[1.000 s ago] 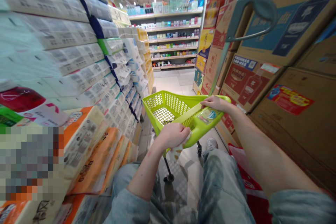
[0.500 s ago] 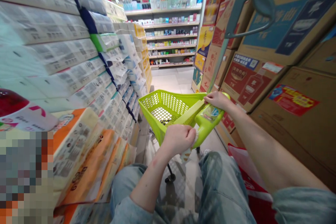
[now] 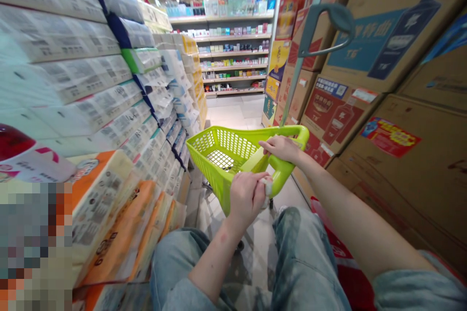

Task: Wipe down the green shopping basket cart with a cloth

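A green cart basket (image 3: 207, 175) with a mesh bottom stands in front of my knees, and nothing shows inside it. My left hand (image 3: 248, 194) is closed at the near left end of the cart's handle, with something small and white, too small to make out, in its fingers. On the handle's middle, right of the left hand, rests my right hand (image 3: 279, 149), its fingers lying over the green plastic with the index finger stretched toward the basket. A blue-grey pole grip (image 3: 304, 34) rises behind the basket's right side.
Stacked white tissue packs (image 3: 73, 39) line the left, with orange packs (image 3: 120, 233) close by my left knee. Cardboard boxes (image 3: 401, 180) form a wall at right. Shelves of small goods (image 3: 233, 53) stand across the aisle's far end.
My right hand has shifted left along the handle, uncovering the label area's far corner, and its fingers have loosened. My left hand has turned more upright. The pole and boxes appear further left.
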Motion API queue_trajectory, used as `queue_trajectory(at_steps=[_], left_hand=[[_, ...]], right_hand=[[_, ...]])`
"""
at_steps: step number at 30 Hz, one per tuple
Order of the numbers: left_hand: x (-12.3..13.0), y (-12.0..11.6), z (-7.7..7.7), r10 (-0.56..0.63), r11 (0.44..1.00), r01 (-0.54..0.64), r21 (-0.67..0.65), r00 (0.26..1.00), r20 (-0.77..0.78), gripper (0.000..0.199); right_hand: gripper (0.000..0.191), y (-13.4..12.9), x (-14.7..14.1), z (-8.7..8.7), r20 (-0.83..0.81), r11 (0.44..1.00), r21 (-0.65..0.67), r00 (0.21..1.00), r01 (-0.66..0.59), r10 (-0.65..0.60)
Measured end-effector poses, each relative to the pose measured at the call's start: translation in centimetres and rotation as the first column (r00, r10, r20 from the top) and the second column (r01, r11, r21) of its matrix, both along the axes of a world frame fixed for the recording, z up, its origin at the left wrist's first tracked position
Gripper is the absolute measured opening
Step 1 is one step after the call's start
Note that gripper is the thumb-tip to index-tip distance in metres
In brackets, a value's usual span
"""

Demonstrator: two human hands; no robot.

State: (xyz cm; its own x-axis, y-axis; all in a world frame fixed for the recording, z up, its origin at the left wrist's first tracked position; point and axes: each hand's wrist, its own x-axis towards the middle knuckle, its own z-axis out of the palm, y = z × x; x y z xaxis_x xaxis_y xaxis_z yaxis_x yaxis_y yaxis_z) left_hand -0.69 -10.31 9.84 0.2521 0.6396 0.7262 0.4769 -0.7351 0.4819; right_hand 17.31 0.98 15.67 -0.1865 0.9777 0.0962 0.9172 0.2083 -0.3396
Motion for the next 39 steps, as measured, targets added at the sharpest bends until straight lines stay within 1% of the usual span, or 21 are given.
queue_trajectory(at_steps=[2,5,7,9,10,11,13,14,15,17,19,22,25,27,29,31,32,34,36,37,39], left_hand=[[-0.1,-0.6,-1.1,-0.028,0.994,0.027,0.103,1.000,0.007,0.029],[-0.3,-1.4,-2.4,-0.059,0.970,0.067,0.232,0.997,-0.042,0.039],[-0.7,-1.3,-2.9,-0.073,0.956,0.101,0.277,0.991,-0.110,0.042],[-1.6,-0.6,-3.1,-0.101,0.950,0.144,0.278,0.981,-0.164,0.042],[-2.3,0.1,-3.2,-0.111,0.953,0.155,0.260,0.978,-0.174,0.040],[-3.0,0.9,-3.3,-0.100,0.965,0.134,0.226,0.983,-0.155,0.038],[-4.7,2.9,-3.7,0.021,0.993,-0.014,0.117,0.998,-0.061,0.033],[-5.6,3.9,-3.9,0.084,0.995,-0.083,0.051,0.996,-0.027,0.032],[-6.4,4.8,-4.2,0.118,0.993,-0.119,-0.021,0.993,-0.015,0.033],[-7.5,6.2,-4.5,0.117,0.984,-0.120,-0.128,0.993,-0.029,0.035],[-7.9,6.8,-4.6,0.100,0.976,-0.104,-0.193,0.995,-0.029,0.035],[-7.3,6.2,-4.6,0.100,0.968,-0.085,-0.238,0.994,0.051,0.034],[-5.6,4.2,-4.7,0.119,0.967,-0.078,-0.243,0.981,0.156,0.035],[-3.9,2.4,-4.9,0.131,0.974,-0.085,-0.211,0.967,0.217,0.037],[-1.9,0.6,-5.4,0.123,0.986,-0.089,-0.140,0.960,0.253,0.042],[-0.2,-0.8,-6.3,0.109,0.993,-0.092,-0.072,0.953,0.284,0.048],[0.4,-1.2,-6.9,0.124,0.992,-0.115,-0.046,0.940,0.317,0.049],[1.0,-1.2,-8.3,0.128,0.990,-0.140,0.008,0.931,0.342,0.051],[0.5,-0.5,-9.8,0.125,0.986,-0.156,0.062,0.927,0.353,0.049],[0.0,-0.1,-10.4,0.128,0.986,-0.158,0.060,0.927,0.353,0.049],[-1.0,0.8,-11.1,0.194,0.979,-0.206,-0.011,0.900,0.389,0.050]], right_hand=[[0.053,0.3,0.4,-0.2,0.004,1.000,0.008,1.000,-0.019,0.019],[0.049,0.7,0.7,-0.5,0.019,0.999,0.007,0.999,-0.037,0.037],[0.048,0.9,0.9,-0.6,0.033,0.999,0.003,0.998,-0.048,0.048],[0.047,0.9,0.9,-0.7,0.053,0.998,0.002,0.996,-0.068,0.068],[0.046,0.8,0.9,-0.7,0.065,0.997,0.005,0.995,-0.079,0.078],[0.045,0.7,0.9,-0.6,0.078,0.996,0.008,0.993,-0.088,0.087],[0.043,0.4,0.9,-0.5,0.098,0.995,0.014,0.990,-0.100,0.098],[0.043,0.3,0.9,-0.4,0.103,0.995,0.016,0.990,-0.101,0.099],[0.042,0.2,0.9,-0.3,0.105,0.995,0.017,0.989,-0.102,0.100],[0.042,0.1,1.0,-0.2,0.100,0.994,0.015,0.990,-0.106,0.104],[0.043,0.1,1.0,-0.3,0.088,0.995,0.012,0.991,-0.102,0.100],[0.043,0.3,1.1,-0.5,0.081,0.997,0.007,0.994,-0.077,0.077],[0.041,0.3,1.2,-0.7,0.081,0.998,0.008,0.995,-0.058,0.057],[0.040,0.2,1.3,-0.7,0.074,0.999,0.007,0.996,-0.052,0.051],[0.040,0.2,1.4,-0.7,0.068,0.999,-0.005,0.996,-0.051,0.051],[0.041,0.1,1.5,-0.7,0.066,0.998,-0.014,0.996,-0.059,0.060],[0.041,0.0,1.6,-0.6,0.068,0.998,-0.015,0.995,-0.067,0.068],[0.042,-0.1,1.6,-0.6,0.077,0.997,-0.006,0.994,-0.083,0.083],[0.042,-0.3,1.6,-0.6,0.091,0.996,0.001,0.992,-0.093,0.093],[0.043,-0.5,1.6,-0.6,0.099,0.995,0.002,0.991,-0.096,0.095],[0.043,-0.7,1.5,-0.5,0.118,0.995,-0.004,0.988,-0.096,0.096]])
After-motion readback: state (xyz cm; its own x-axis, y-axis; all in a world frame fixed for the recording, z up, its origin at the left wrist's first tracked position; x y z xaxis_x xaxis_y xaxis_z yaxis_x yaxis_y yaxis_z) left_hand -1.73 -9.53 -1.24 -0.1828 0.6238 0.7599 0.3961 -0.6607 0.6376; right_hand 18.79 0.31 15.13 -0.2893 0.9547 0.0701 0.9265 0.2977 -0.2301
